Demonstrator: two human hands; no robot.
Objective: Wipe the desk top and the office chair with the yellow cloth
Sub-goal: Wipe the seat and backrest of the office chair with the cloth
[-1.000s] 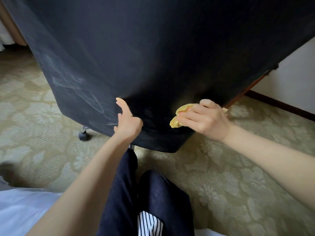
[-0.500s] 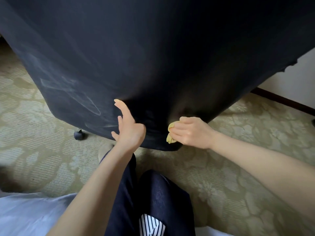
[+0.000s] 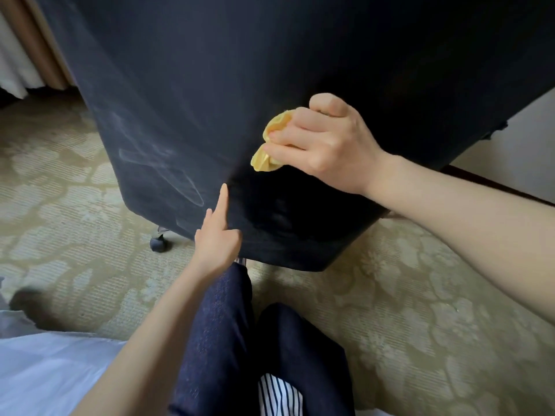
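The dark office chair (image 3: 270, 70) fills the upper frame; its broad black back faces me, with pale smear marks on its left part. My right hand (image 3: 324, 145) grips the bunched yellow cloth (image 3: 270, 145) and presses it against the chair's surface right of centre. My left hand (image 3: 217, 235) rests on the chair's lower part, the index finger stretched up along the fabric and the other fingers hidden behind the palm. The desk top is out of view.
A chair caster (image 3: 158, 243) stands on the patterned beige carpet (image 3: 420, 325) below the left of the chair. My dark-trousered legs (image 3: 228, 340) are at the bottom centre. White fabric (image 3: 45, 370) lies bottom left, a curtain (image 3: 18, 61) top left, a white wall (image 3: 516, 145) at right.
My right hand has lifted the cloth from the chair's lower edge up its surface. My left hand stays on the chair's lower part, index finger still raised.
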